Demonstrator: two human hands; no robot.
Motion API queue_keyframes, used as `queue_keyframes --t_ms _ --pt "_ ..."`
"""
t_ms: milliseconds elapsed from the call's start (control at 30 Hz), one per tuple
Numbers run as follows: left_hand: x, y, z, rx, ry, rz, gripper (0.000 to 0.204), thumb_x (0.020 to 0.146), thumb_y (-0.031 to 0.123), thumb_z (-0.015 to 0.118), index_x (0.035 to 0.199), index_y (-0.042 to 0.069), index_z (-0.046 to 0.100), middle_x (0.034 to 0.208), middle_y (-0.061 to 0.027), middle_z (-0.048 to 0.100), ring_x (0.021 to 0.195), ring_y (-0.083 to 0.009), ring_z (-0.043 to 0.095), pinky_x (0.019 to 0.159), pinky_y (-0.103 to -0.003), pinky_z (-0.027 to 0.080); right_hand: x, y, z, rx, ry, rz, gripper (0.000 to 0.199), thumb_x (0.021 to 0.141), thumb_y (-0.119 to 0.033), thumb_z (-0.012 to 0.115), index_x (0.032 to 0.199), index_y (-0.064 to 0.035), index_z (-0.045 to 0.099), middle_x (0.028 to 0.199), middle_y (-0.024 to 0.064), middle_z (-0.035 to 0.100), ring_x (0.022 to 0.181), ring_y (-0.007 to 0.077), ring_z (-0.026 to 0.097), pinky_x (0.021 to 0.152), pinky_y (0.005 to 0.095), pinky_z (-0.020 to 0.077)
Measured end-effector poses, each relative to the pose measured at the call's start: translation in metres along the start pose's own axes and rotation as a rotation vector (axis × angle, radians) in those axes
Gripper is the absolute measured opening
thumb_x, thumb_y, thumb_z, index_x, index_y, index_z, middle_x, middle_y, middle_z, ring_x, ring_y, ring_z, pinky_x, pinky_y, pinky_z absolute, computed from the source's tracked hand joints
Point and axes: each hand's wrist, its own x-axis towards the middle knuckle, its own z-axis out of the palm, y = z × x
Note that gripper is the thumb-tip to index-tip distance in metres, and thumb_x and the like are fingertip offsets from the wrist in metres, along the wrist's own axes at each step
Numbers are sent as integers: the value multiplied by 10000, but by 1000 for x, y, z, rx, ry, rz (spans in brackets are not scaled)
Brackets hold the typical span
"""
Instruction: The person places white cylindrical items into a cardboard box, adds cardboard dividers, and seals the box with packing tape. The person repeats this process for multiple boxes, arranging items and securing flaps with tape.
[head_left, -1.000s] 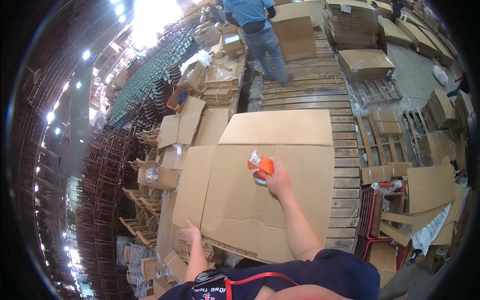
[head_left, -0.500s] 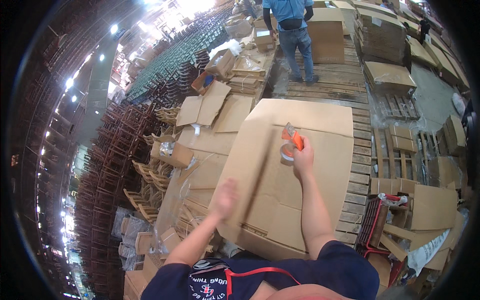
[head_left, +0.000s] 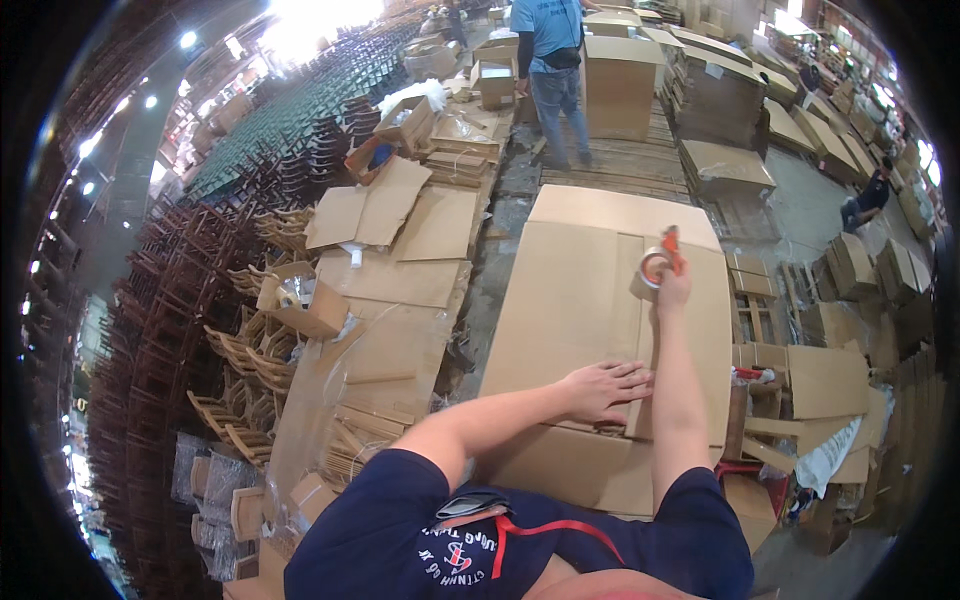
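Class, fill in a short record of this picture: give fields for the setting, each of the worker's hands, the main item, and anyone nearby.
Setting: warehouse with stacked cartons and wooden pallets
Main item: large flat cardboard box
Left hand: open, palm pressed flat on the box beside its centre seam
Right hand: gripping an orange tape dispenser at the far end of the seam
Nearby: a person in a blue shirt standing beyond the box

Plain brown cardboard box (head_left: pixel 590 300), orange-handled tape dispenser (head_left: pixel 660 262) with tan tape roll, dark brown stacked chairs (head_left: pixel 190 300), green stacked chairs (head_left: pixel 290 110) farther off
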Motion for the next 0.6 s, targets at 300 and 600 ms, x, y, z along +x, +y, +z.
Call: queue_keyframes --t_ms 300,600 --pt "-51 -13 7 -35 21 -82 710 1042 559 478 1624 157 405 1731 -93 292 1611 -316 218 1282 -500 241 -374 -65 -150 334 683 55 588 972 -26 564 1541 -127 454 1375 98 631 1172 229 645 912 371 567" --pt "-42 -1 4 -78 70 -8 673 1086 515 386 1639 132 369 1737 -97 274 1622 -318 174 1301 -502 204 -566 5 -105 579 885 662 465 996 -263 588 1448 -185 514 1363 71 563 1137 269 588 835 547 525"
